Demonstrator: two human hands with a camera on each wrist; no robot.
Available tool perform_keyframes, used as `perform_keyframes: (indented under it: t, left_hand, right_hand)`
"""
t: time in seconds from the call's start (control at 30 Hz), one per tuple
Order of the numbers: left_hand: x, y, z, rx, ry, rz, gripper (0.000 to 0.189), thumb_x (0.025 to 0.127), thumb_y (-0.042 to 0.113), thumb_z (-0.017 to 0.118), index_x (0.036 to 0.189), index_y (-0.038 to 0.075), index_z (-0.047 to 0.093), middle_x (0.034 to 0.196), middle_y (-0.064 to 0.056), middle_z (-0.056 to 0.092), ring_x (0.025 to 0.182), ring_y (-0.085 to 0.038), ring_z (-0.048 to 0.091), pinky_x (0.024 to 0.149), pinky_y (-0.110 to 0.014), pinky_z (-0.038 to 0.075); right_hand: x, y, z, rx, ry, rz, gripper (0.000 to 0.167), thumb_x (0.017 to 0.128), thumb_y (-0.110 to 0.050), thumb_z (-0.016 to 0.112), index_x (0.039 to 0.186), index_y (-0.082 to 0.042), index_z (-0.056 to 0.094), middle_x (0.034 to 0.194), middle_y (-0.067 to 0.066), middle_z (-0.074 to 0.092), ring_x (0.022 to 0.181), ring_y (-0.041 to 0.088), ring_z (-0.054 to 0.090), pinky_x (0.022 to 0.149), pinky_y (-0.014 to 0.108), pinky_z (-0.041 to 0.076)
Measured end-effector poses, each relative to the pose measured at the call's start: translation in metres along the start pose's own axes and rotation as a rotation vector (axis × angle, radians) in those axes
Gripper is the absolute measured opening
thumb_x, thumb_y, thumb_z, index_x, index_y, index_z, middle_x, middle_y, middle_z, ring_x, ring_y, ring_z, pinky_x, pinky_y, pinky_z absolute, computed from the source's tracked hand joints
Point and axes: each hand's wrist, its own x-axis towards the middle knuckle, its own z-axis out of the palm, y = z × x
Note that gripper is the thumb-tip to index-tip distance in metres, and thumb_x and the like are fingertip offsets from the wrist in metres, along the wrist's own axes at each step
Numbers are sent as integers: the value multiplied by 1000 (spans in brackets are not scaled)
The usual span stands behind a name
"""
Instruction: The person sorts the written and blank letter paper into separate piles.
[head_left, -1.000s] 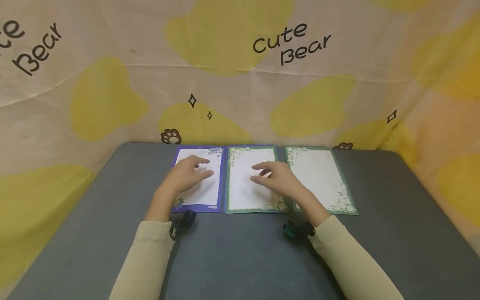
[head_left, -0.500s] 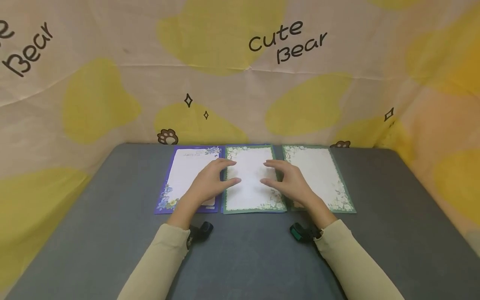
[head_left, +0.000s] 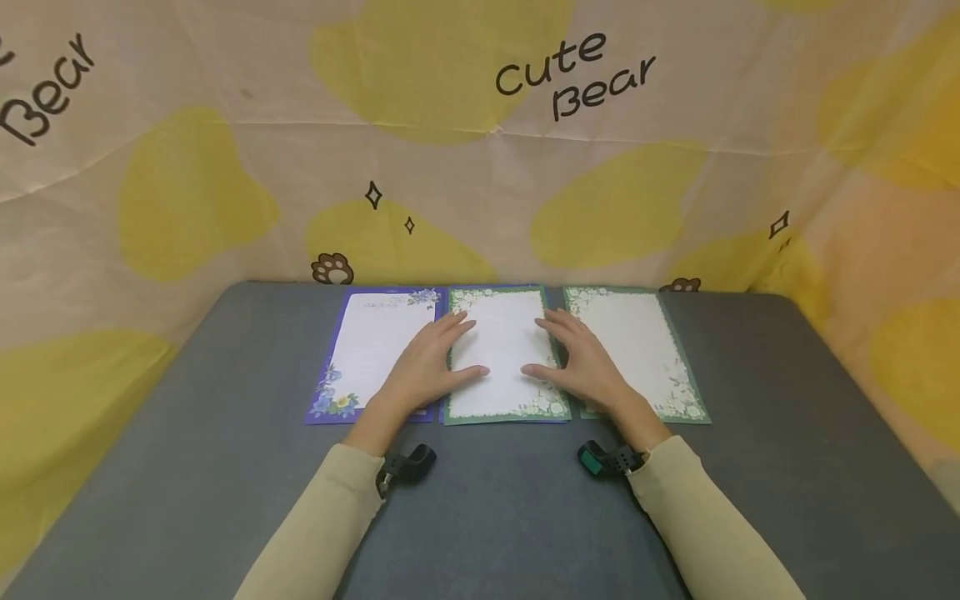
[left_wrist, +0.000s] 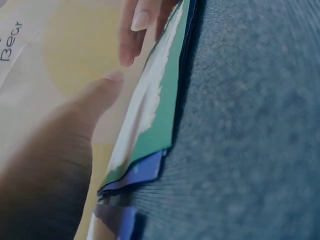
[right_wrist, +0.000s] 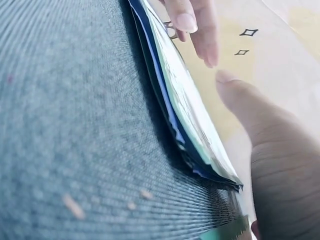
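Three bordered sheets of decorated paper lie side by side on the table. The middle green-bordered sheet (head_left: pixel 502 358) tops a small stack, with blue-purple paper edges (left_wrist: pixel 145 171) showing beneath it in the left wrist view. To its left is a purple-bordered sheet (head_left: pixel 375 342) with blue flowers; to its right, another green-bordered sheet (head_left: pixel 630 342). My left hand (head_left: pixel 423 362) is over the left side of the stack, thumb and fingers spread apart. Mirroring it, my right hand (head_left: pixel 585 358) is over the stack's right side. Both hands hold nothing; whether fingertips touch the paper I cannot tell.
The sheets lie on a dark grey table (head_left: pixel 495 517), near its far edge. Behind it hangs a cream and yellow printed cloth (head_left: pixel 450 167). A black wrist camera (head_left: pixel 412 462) is strapped to the left wrist, and another black camera (head_left: pixel 600 458) to the right.
My left hand has moved right, from over the purple-bordered sheet to the middle stack's left side. My right hand has shifted slightly right, and the fingers of both hands have spread.
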Motion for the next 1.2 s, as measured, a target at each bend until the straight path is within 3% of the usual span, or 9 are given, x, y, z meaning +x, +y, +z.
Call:
perform_keyframes:
  t: [0.23, 0.5, 0.77, 1.2]
  left_hand:
    - [1, -12, 9, -83, -44, -7, 87, 88, 57, 70, 157, 15, 38, 166, -6, 33, 158, -28, 20, 129, -54, 13]
    - [1, -13, 10, -16, -159, -6, 90, 86, 65, 67, 157, 18, 38, 169, -6, 25, 159, -28, 17, 130, -54, 7]
    - [-1, -12, 9, -5, -139, 10, 87, 85, 63, 70, 154, 16, 45, 166, -9, 31, 157, -32, 24, 128, -57, 11]
    - [0, -12, 9, -38, -99, 2, 84, 82, 61, 74, 150, 18, 51, 162, -8, 40, 154, -32, 31, 128, -56, 13]
  right_hand:
    - [-2, 3, 2, -39, -43, -12, 87, 81, -46, 81, 152, -11, 46, 165, 14, 33, 156, 37, 21, 122, 65, 23]
    - [-2, 3, 2, -99, -95, -17, 95, 81, -52, 79, 156, -10, 40, 165, 15, 33, 155, 40, 24, 123, 64, 23]
    - [-4, 1, 2, -84, -146, 0, 91, 84, -51, 77, 155, -9, 40, 163, 13, 37, 154, 36, 28, 126, 61, 17]
    - [-4, 0, 1, -121, -149, 9, 85, 85, -54, 76, 152, -11, 47, 161, 14, 41, 154, 35, 30, 126, 59, 18]
